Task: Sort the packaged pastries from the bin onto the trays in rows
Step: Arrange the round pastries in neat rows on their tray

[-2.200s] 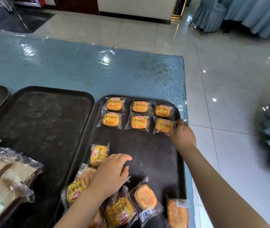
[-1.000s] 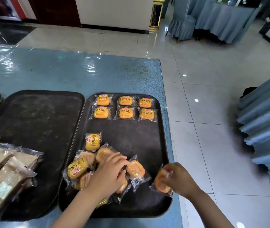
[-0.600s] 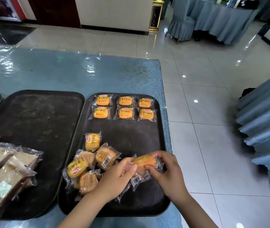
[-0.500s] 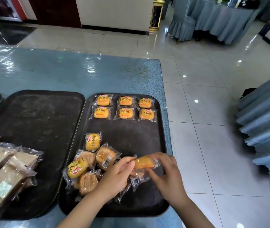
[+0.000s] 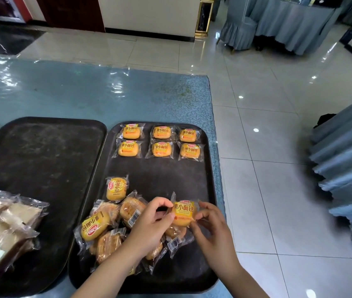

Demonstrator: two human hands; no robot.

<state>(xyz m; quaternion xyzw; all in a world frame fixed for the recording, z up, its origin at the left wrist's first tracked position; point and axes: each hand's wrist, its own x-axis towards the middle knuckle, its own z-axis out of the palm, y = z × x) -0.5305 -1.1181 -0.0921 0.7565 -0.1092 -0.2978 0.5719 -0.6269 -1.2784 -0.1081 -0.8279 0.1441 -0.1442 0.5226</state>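
Six yellow buns (image 5: 160, 141) lie in two rows of three, one bun (image 5: 184, 213) is held up, one lies alone, about six are heaped (overlapping, hard to count). Three trays (image 5: 42, 147) show.

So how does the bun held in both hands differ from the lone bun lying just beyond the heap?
The held bun is pinched between the left hand and right hand, above the tray; the lone bun lies flat on it, untouched. The held bun's print reads upright, the lone bun's sideways. Both are orange-yellow in clear wrappers.
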